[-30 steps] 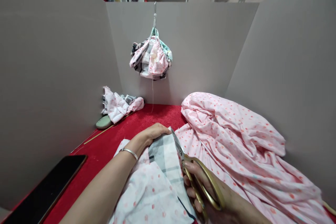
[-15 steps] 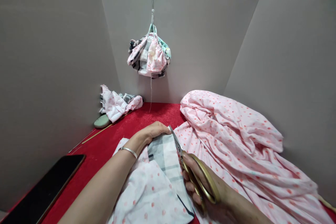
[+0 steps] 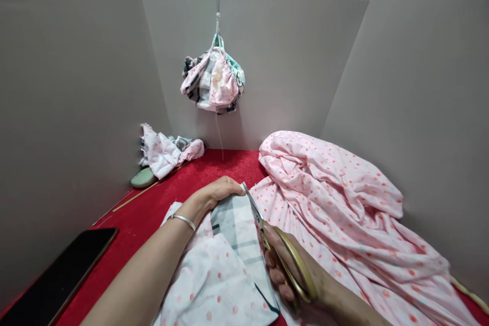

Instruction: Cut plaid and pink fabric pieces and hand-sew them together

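Observation:
My left hand (image 3: pixel 223 189), a silver bangle on its wrist, is closed on the top edge of a piece of grey-and-white checked fabric (image 3: pixel 239 229). White cloth with pink dots (image 3: pixel 214 285) lies against the checked piece, nearer to me. In my right hand (image 3: pixel 274 265) is a pair of scissors (image 3: pixel 301 267) with gold-coloured handles. Their blades point away from me along the right edge of the checked fabric, with the tips close to my left fingertips. How far the blades are apart is hard to make out.
A large heap of pink dotted fabric (image 3: pixel 336 193) fills the right side of the red cloth (image 3: pixel 237 163). At left are a black phone (image 3: pixel 61 275), fabric scraps (image 3: pixel 166 153) and a green oval object (image 3: pixel 143 178). A gathered fabric bundle (image 3: pixel 214 81) hangs by the back panel.
The whole view has shifted a little, so things appear slightly further left. My hands and the scissors stay almost in the same place on the fabric. The hanging bundle's loose thread has swung slightly.

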Motion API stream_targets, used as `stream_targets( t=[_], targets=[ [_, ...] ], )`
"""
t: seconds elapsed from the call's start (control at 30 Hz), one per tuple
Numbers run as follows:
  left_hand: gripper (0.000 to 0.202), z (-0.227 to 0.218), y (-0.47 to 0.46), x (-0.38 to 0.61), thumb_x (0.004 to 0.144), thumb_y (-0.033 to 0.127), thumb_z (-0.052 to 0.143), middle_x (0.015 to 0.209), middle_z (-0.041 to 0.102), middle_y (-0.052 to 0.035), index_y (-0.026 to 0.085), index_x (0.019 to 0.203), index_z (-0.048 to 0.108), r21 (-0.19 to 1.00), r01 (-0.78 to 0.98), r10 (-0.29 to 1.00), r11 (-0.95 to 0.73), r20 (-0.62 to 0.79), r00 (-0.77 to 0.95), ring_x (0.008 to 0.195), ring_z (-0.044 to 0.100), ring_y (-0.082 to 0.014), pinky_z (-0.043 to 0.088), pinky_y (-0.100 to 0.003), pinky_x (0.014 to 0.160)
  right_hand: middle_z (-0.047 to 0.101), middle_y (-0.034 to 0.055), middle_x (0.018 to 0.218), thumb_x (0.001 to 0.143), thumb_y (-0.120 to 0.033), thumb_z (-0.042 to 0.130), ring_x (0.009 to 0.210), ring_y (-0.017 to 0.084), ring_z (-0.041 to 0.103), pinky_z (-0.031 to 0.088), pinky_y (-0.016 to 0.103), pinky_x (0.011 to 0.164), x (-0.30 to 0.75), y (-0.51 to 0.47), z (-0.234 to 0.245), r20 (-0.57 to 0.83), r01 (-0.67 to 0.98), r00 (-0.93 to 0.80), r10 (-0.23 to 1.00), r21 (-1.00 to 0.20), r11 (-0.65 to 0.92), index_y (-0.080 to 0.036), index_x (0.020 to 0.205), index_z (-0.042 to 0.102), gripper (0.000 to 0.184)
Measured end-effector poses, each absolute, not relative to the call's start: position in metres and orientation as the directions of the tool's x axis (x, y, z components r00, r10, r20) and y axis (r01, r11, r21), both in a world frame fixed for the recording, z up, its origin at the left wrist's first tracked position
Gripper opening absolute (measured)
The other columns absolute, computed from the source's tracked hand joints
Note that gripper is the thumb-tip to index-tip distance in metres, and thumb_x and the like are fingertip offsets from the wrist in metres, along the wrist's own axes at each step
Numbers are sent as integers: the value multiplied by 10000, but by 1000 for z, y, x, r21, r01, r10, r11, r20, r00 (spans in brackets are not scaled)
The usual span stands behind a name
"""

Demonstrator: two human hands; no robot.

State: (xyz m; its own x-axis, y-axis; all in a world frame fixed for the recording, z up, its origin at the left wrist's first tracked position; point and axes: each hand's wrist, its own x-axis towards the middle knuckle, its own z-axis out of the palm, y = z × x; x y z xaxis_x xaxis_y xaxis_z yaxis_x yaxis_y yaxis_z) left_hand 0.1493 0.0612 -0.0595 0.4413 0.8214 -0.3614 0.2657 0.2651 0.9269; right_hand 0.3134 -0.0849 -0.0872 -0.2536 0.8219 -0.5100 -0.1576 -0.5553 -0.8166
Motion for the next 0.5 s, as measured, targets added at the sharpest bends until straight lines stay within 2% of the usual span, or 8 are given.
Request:
stream_targets(
  t=[0.07,0.23,0.33,0.5],
  targets=[
    [166,-61,62,149,531,241,684,401,554,13,134,473,571,932,257,819,255,-350,455,338,435,-93,296,-210,365,457,-75,554,669,-684,607,344,43,424,381,147,249,311,-86,-85,-512,-147,-253,821,-819,-555,-201,814,458,526],
    [178,-66,66,148,519,267,700,429,580,10,135,499,582,943,231,815,241,-326,479,348,450,-94,328,-217,393,405,-90,525,703,-659,590,311,28,363,263,110,220,309,-86,-86,-485,-88,-196,852,-857,-508,-205,770,418,490],
    [176,-67,67,147,514,275,703,439,592,6,131,527,604,943,226,818,246,-327,473,351,456,-98,335,-221,398,416,-88,540,703,-645,603,332,34,389,286,111,230,309,-85,-88,-436,-111,-215,874,-878,-466,-208,782,416,482],
    [172,-63,65,148,498,270,703,446,605,-11,126,516,610,933,239,812,269,-354,465,359,482,-110,348,-226,403,448,-79,575,750,-637,562,347,43,426,354,130,257,313,-82,-81,-489,-129,-257,834,-838,-531,-215,856,437,452]
  ],
)
